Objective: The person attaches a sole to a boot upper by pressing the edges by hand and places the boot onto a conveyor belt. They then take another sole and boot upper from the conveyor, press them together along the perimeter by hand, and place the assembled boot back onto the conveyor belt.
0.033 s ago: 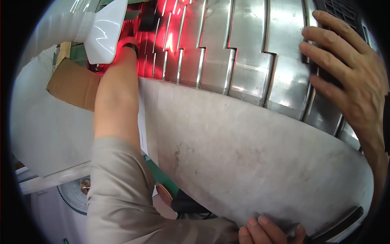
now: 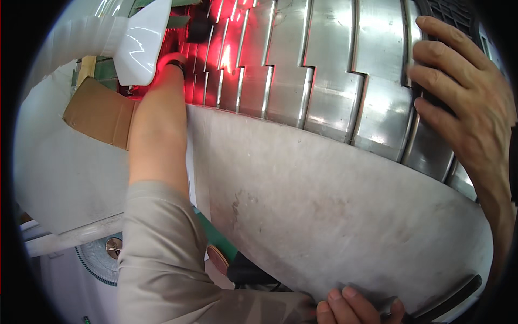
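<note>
My left forearm stretches up past a wristband [image 2: 176, 65] into red light beside a white flared hood [image 2: 141, 43]. Only a reddened bit of my left hand [image 2: 171, 57] shows, so its fingers and anything in them are hidden. At the right, my right hand [image 2: 467, 92] is open, fingers spread, nothing visibly held. Its fingertips lie at the edge of the overlapping metal slats [image 2: 329, 92], beside a dark slotted part [image 2: 456, 16]. A third hand [image 2: 353, 308] shows its fingertips on the pale grey panel [image 2: 324, 200] at the lower edge; whose it is, I cannot make out.
A ribbed pale hose [image 2: 81, 40] leads to the hood. Below it stands a folded brown cardboard flap [image 2: 100, 113]. A white pipe [image 2: 81, 236] and a round finned grille [image 2: 97, 262] lie lower left. A black curved handle [image 2: 450, 299] sits on the panel's right end.
My right fingers have drawn back slightly to the right across the slats. My left forearm has shifted a little to the right. The third hand stays in place.
</note>
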Demonstrator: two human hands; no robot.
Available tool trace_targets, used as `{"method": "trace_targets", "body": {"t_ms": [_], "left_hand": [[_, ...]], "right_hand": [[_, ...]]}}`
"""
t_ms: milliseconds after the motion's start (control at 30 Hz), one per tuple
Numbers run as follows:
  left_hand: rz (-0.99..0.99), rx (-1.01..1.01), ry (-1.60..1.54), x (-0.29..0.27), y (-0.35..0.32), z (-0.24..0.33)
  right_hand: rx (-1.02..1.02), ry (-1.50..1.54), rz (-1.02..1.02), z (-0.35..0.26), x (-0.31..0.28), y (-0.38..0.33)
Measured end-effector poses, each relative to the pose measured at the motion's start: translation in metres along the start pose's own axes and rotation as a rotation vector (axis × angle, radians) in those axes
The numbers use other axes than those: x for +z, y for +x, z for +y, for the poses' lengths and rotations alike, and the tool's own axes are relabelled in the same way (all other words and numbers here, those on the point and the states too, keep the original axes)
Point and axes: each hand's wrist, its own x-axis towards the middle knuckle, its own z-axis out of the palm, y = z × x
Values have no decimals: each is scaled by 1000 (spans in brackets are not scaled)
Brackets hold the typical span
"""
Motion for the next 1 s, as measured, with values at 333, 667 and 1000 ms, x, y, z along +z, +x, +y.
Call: {"method": "trace_targets", "body": {"t_ms": [333,667,1000], "left_hand": [[403,-7,-599,8,-107,28],[448,443,-676,-25,-341,12],[961,887,-913,-18,-484,-36]], "right_hand": [[-80,-133,-5,-1,29,-11],[-146,-120,295,-18,47,-4],[-193,-228,383,-27,55,-5]]}}
